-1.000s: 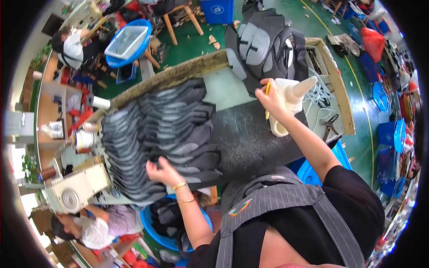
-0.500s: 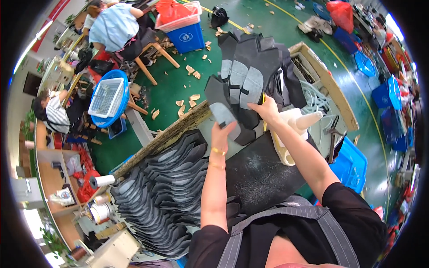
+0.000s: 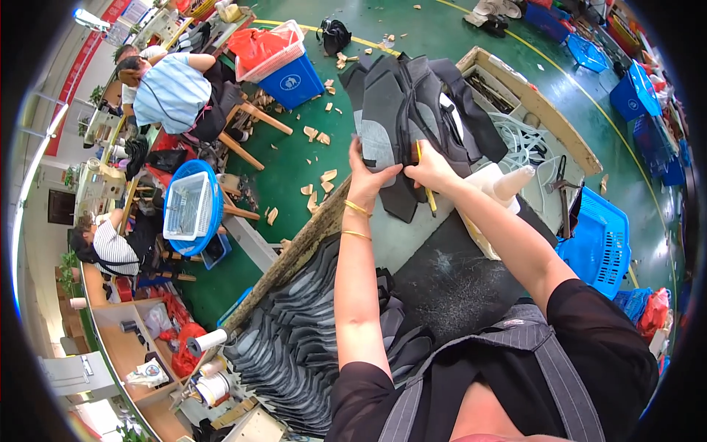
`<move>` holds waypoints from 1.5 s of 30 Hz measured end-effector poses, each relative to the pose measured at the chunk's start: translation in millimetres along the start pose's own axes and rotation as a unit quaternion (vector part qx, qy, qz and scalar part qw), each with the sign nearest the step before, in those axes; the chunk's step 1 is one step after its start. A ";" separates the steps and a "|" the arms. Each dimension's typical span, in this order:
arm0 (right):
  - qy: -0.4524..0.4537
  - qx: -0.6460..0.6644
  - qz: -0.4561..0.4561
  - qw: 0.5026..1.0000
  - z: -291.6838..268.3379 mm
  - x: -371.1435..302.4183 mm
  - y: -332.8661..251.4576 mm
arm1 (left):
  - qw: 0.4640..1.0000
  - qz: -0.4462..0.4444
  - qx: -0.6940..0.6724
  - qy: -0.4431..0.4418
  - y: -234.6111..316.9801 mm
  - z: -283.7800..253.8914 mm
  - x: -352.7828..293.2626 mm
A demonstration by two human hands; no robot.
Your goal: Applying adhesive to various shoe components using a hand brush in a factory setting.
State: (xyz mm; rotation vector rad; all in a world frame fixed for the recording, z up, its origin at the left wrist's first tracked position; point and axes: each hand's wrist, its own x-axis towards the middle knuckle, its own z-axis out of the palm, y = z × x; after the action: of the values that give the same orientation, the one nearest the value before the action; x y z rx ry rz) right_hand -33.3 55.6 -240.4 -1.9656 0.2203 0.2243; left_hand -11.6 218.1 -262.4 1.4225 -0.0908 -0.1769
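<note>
Both of my hands are at a stack of dark, shaped sheet pieces (image 3: pixel 401 96) on the bench; some have grey patches. My left hand (image 3: pixel 370 171) grips the stack's near left edge, fingers behind it and thumb pointing right. Beside it, my right hand (image 3: pixel 436 171) is closed around a thin yellow pencil-like stick (image 3: pixel 430 200), its fingertips against the near edge of the pieces. Right of that hand stands a white bottle (image 3: pixel 508 184) with a tapered nozzle. Under my forearms lies a worn black board (image 3: pixel 449 287). Overlapping rows of similar dark pieces (image 3: pixel 294 353) cover the bench at lower left.
A raised wooden rim (image 3: pixel 294 250) borders the bench. White cord (image 3: pixel 519 140) and a hammer-like tool (image 3: pixel 563 184) lie at right, near a blue basket (image 3: pixel 600 239). Across the aisle, seated people (image 3: pixel 173 96) work near a blue bin (image 3: pixel 291 81). Scraps (image 3: pixel 313 135) litter the green floor.
My left hand has moved up and right to the stack, bringing its piece against the others. The grey-patched pieces that were fanned out are now gathered closer. The whole view has shifted slightly.
</note>
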 end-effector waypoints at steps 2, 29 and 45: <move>-0.024 0.063 -0.009 0.998 -5.1 8.8 0.3 | 0.997 0.035 0.063 0.036 4.1 2.5 -2.2; -0.014 -0.279 -0.007 0.960 38.7 -4.9 11.3 | 0.935 -0.004 -0.339 0.107 -45.9 -38.3 -36.1; -0.145 -0.054 -0.186 0.970 -26.1 -99.3 -16.0 | 0.902 -0.011 -0.403 0.153 32.8 -42.7 -130.0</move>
State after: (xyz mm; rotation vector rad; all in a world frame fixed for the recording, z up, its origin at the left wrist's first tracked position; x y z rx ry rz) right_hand -123.5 42.9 -190.5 -2.0112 -0.3559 0.2788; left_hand -130.0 287.1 -230.7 0.6056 0.2396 0.0022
